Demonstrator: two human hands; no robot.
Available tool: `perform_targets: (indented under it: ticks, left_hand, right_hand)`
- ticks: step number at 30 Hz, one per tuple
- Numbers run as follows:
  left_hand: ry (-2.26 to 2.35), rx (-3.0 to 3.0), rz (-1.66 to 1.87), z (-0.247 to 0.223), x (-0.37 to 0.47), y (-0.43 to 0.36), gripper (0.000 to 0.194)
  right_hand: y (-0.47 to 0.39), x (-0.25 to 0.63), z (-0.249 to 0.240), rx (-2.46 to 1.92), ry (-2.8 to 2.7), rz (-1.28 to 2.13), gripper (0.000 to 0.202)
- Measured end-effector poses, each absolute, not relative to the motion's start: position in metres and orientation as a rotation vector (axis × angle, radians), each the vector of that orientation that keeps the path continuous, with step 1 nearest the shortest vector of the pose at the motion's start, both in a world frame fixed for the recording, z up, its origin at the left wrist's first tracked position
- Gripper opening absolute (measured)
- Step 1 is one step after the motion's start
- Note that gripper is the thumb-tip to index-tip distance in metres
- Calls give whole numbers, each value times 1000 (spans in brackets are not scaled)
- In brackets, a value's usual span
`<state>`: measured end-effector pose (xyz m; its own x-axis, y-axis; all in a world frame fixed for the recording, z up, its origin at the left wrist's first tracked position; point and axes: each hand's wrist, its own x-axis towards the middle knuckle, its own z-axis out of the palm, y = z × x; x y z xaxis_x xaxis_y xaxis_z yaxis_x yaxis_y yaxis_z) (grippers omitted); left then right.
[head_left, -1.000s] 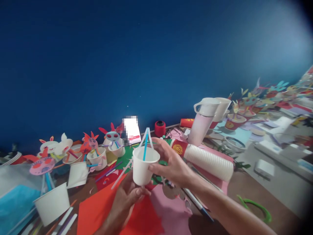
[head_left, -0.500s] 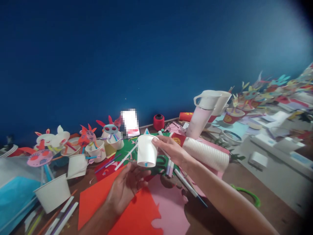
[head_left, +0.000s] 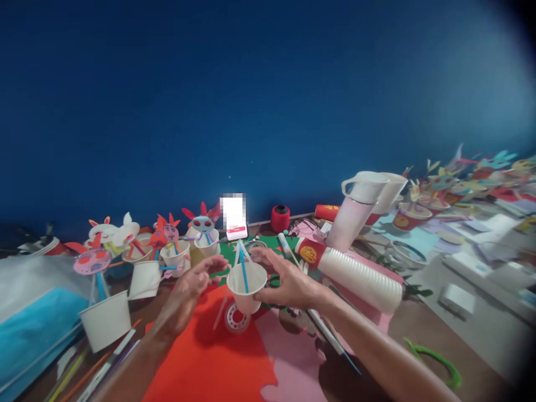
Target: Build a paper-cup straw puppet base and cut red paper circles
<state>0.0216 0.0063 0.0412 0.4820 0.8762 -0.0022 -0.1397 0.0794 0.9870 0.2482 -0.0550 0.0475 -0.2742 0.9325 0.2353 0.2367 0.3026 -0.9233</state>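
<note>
A white paper cup (head_left: 239, 301) is raised over the orange paper (head_left: 218, 357), its mouth tipped toward me. Inside it stands a blue straw (head_left: 244, 274) with pale strips beside it. My right hand (head_left: 288, 282) grips the cup's right side, thumb at the near rim and fingers behind. To the left of the cup, my left hand (head_left: 195, 293) is open, fingers stretched toward it but apart from it. Just below the cup's base, a white tape roll (head_left: 231, 325) shows on the orange paper.
Cups with paper animal faces (head_left: 203, 224) line the left. A lit phone (head_left: 237, 231) stands at the back, near a red round device (head_left: 280, 218). To the right lie a stack of paper cups (head_left: 360, 281), a pitcher (head_left: 355, 209) and a green pipe cleaner (head_left: 439, 360).
My right hand has lowered the cup and tipped it so its inside shows. My left hand has moved from under the cup to its left. The tape roll has come into view.
</note>
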Motion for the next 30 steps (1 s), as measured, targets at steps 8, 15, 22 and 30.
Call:
perform_targets:
  ticks: [8, 15, 22, 30]
  left_hand:
    - [854, 1622, 707, 44, 27, -13, 63]
    - [983, 1602, 941, 59, -4, 15, 72]
    - [1088, 1639, 842, 73, -36, 33, 64]
    - [1027, 1622, 688, 56, -34, 37, 46]
  right_hand:
    - [-55, 233, 36, -1062, -1764, 1006, 81]
    - [-43, 255, 35, -1051, -1673, 885, 69]
    - [-34, 265, 24, -1119, -1582, 946, 53]
    - [-37, 260, 21, -1172, -1692, 1043, 48]
